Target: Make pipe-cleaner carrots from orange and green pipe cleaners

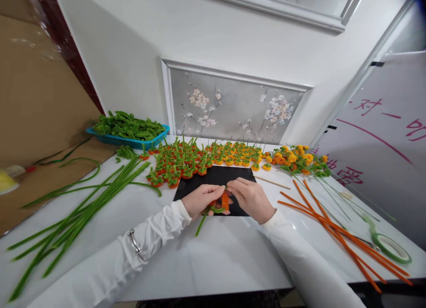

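Both my hands meet over a black mat (195,182) on the white table. Between them is a small orange and green pipe-cleaner piece (225,201), with a green end sticking out toward the lower left. My left hand (203,199) grips it from the left, thumb on top. The fingers of my right hand (249,197) pinch at its upper end; the exact grip point is too small to make out. Behind the mat stand several rows of orange flower heads with green stems (184,161) and yellow flower heads (238,152).
Long green pipe cleaners (89,206) lie at left, below a blue tray (133,143) of green pieces. At right are orange pipe cleaners (336,226), green tape (394,248), a thin wooden stick (273,182) and a bunch of yellow flowers (294,159). A wall rises behind.
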The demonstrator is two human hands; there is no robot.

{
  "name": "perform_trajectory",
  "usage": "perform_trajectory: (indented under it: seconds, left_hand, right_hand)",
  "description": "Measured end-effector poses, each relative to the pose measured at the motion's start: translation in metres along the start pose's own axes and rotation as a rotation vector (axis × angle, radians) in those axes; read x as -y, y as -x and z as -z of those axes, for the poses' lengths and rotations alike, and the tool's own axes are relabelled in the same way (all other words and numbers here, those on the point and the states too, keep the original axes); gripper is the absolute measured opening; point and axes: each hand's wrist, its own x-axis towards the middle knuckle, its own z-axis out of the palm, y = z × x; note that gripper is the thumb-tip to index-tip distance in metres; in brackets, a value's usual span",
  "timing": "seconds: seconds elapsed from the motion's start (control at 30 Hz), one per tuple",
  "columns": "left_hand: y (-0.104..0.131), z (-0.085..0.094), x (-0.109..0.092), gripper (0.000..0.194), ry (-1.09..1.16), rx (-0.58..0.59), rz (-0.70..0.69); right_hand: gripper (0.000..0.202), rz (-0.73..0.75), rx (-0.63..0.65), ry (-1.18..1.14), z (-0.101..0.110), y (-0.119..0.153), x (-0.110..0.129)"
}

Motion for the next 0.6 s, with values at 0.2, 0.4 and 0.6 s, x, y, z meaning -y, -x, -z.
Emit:
perform_trajectory:
  seconds: [0.2,0.4,0.6]
  left_hand:
    - [0.001,0.0,0.001,0.038,0.072,0.144,0.084]
    - [0.002,-0.002,-0.002,0.034,0.135,0.146,0.147]
    - [0.002,-0.001,-0.002,0.035,0.169,0.119,0.148]
  right_hand:
    - [0.025,-0.013,-0.046,0.048,0.0,0.0,0.0]
    - [0.025,-0.086,-0.161,0.045,0.006,0.0,-0.009]
    - [0.023,-0.109,-0.217,0.077,0.011,0.002,-0.016]
